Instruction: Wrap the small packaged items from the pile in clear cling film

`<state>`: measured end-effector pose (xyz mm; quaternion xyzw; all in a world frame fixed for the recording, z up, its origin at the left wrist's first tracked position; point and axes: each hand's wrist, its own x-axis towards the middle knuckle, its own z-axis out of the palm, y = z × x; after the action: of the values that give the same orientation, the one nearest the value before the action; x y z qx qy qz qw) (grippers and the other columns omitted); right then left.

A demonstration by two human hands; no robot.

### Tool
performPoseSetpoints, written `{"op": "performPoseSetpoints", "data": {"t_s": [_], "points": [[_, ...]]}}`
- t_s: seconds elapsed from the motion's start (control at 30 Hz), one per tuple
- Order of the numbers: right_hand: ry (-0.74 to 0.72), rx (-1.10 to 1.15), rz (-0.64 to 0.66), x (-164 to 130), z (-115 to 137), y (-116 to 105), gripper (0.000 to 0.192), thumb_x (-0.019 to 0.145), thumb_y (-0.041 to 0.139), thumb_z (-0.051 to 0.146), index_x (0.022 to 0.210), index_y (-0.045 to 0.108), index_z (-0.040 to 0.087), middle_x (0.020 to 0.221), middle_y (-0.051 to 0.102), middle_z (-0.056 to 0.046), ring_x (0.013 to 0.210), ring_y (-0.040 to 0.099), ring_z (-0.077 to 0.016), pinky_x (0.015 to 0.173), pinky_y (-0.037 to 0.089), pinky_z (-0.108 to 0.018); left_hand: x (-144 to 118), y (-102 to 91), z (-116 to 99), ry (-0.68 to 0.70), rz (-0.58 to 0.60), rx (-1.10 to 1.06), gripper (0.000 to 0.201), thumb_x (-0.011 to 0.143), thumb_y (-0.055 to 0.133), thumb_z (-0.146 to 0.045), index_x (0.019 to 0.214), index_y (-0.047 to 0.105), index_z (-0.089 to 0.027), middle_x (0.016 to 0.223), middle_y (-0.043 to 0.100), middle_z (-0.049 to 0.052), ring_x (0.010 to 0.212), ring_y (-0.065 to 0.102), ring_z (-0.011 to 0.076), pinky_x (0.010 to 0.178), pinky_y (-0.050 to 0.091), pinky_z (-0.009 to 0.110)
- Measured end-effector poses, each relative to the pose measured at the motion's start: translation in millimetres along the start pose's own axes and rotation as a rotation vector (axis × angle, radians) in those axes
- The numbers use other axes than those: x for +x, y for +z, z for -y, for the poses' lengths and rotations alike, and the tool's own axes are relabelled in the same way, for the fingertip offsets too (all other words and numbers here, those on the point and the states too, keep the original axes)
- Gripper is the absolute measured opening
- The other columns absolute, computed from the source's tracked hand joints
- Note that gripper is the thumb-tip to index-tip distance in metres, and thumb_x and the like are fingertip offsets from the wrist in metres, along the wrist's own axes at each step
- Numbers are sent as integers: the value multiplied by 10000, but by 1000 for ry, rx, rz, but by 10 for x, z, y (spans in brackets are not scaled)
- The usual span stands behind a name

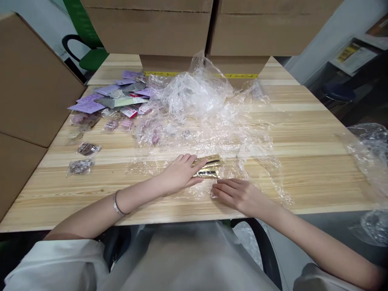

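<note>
My left hand (180, 173) lies flat on the wooden table (303, 161), its fingers pressing on a small gold-and-black packet (211, 167) that sits under clear plastic film. My right hand (238, 194) rests beside it, fingers spread and touching the near edge of the crumpled clear plastic sheet (206, 109). A silver bracelet (117, 204) is on my left wrist. Whether the packet is inside a bag or just under the film I cannot tell.
A heap of purple and grey cards and small sachets (115, 99) lies at the far left. Two small clear bags of dark pieces (83, 157) sit nearer. Cardboard boxes (212, 28) line the back and left. More plastic (371, 161) hangs at the right edge.
</note>
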<state>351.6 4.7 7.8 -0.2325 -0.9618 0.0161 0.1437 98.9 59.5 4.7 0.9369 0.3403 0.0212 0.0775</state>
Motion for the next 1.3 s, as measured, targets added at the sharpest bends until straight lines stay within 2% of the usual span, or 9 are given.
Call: {"op": "performPoseSetpoints", "data": {"t_s": [0.2, 0.33, 0.47, 0.63, 0.77, 0.97, 1.1, 1.2, 1.3], "points": [[194, 201, -103, 184, -254, -62, 182, 985, 497, 270, 945, 649, 178, 1077, 667, -103, 971, 634, -208, 791, 524, -352, -44, -132, 147, 3, 56, -336, 587, 993, 276, -579, 1473, 402, -265, 1322, 473, 143, 1218, 433, 291, 1048, 357, 462], [411, 404, -1, 356, -494, -61, 290, 1021, 403, 353, 972, 648, 205, 981, 693, -65, 858, 641, -175, 742, 487, -317, -126, -409, 316, -21, 123, -680, 618, 1010, 112, -563, 1396, 508, -288, 1314, 539, 95, 1237, 484, 240, 1083, 361, 433], [602, 508, 110, 460, -609, -60, 386, 993, 428, 478, 877, 680, 209, 718, 657, -9, 627, 564, -138, 609, 395, -286, -300, -562, 393, -7, 183, -688, 681, 870, 569, -609, 1449, 447, -271, 1531, 396, 95, 1378, 405, 280, 1142, 314, 427], [799, 584, 138, 491, -697, -32, 432, 875, 559, 595, 723, 649, 201, 647, 636, -3, 582, 534, -133, 560, 348, -269, -383, -269, 389, -173, 19, -821, 384, 962, 484, -446, 1221, 664, -227, 1375, 591, 83, 1260, 547, 230, 1083, 388, 390], [910, 332, 210, 466, -757, -15, 513, 847, 542, 664, 616, 563, 206, 588, 609, -27, 556, 527, -161, 536, 314, -281, -345, -55, 349, -446, -195, -912, 365, 943, 498, -453, 909, 730, -172, 997, 735, 66, 959, 662, 211, 887, 487, 332], [858, -81, 308, 252, -922, -10, 599, 853, 431, 752, 597, 532, 219, 511, 555, -23, 519, 513, -186, 532, 272, -288, -296, -13, 298, -511, -262, -564, 280, 884, 529, -285, 630, 570, -173, 667, 578, 10, 706, 563, 178, 680, 446, 292], [738, -322, 100, 84, -905, -47, 394, 922, 509, 545, 861, 643, 179, 766, 683, -89, 680, 616, -237, 595, 392, -332, -358, 50, 234, -432, -410, -129, 134, 865, 567, -205, 971, 622, -144, 1052, 612, 131, 1056, 554, 301, 872, 469, 439], [443, -414, -181, 35, -705, -92, 306, 929, 548, 334, 1124, 612, 107, 1041, 688, -168, 969, 636, -283, 787, 486, -396, -435, 75, 176, -142, -554, 51, 512, 887, 538, -128, 1383, 426, -190, 1389, 476, 164, 1382, 350, 329, 1088, 355, 515], [106, -169, -118, 60, -468, -52, 536, 890, 568, 268, 1380, 456, 82, 1335, 584, -183, 1288, 502, -290, 1013, 466, -445, -473, 56, 156, 191, -309, -58, 681, 895, 532, -203, 1507, 235, -192, 1501, 403, 153, 1456, 273, 286, 1153, 333, 460]]}}
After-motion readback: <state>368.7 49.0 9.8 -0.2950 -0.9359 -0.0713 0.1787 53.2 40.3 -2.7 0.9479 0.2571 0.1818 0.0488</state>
